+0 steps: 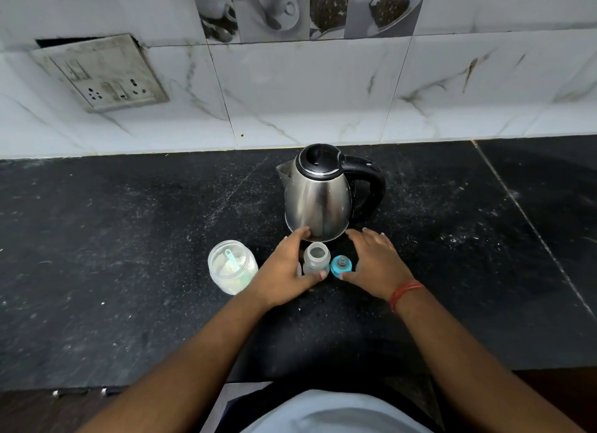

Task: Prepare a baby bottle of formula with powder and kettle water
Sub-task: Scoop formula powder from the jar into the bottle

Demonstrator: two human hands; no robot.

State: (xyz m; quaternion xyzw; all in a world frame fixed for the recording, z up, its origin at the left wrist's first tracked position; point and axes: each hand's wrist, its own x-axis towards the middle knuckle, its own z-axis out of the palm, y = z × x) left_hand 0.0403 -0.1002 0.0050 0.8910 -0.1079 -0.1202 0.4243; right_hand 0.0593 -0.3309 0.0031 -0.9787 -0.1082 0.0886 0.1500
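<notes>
While my left hand grips the open bottle, my right hand lies spread with its thumb touching the blue cap, near the kettle.

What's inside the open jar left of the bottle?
The jar holds pale powder with a light blue-green scoop resting in it, handle up. How deep the powder goes, and the scoop's bowl, cannot be made out through the cloudy wall.

Steel kettle: upright at the counter's back, black lid shut, handle to the right. Clear baby bottle: upright, uncapped, just before the kettle. Teal nipple cap: beside the bottle's right. Open powder jar: left, scoop inside.
</notes>
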